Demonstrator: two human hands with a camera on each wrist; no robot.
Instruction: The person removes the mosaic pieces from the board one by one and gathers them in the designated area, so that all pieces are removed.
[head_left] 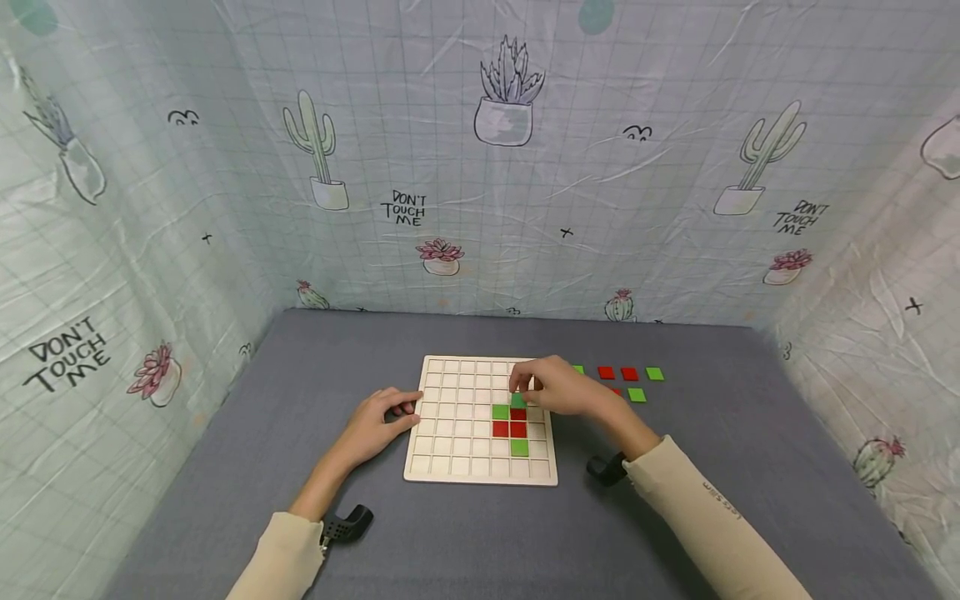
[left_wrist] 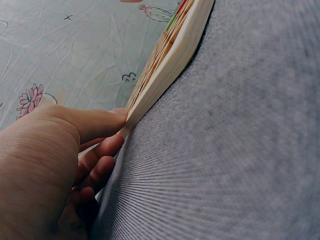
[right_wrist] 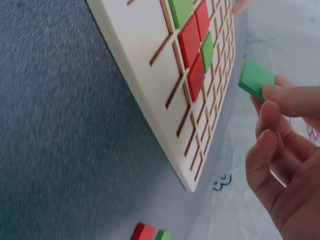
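Between thumb and fingertips, my right hand (head_left: 558, 385) pinches a green square tile (right_wrist: 256, 79), held tilted above the wooden grid board (head_left: 453, 450). In the right wrist view the other fingers of that hand bend loosely below the tile. Red tiles (head_left: 500, 428) and green tiles (head_left: 519, 448) sit in cells on the board's right half, grouped together. At the board's left edge rests my left hand (head_left: 375, 425), its thumb (left_wrist: 102, 124) and index fingertip touching the rim while the remaining fingers bend toward the table.
Loose red tiles (head_left: 606, 372) and green tiles (head_left: 655, 374) lie on the grey tablecloth (head_left: 337, 350) right of the board, some partly hidden behind my right hand and forearm. A printed curtain (head_left: 375, 150) encloses the table at the back and sides. Both wrists wear black camera mounts (head_left: 348, 523).
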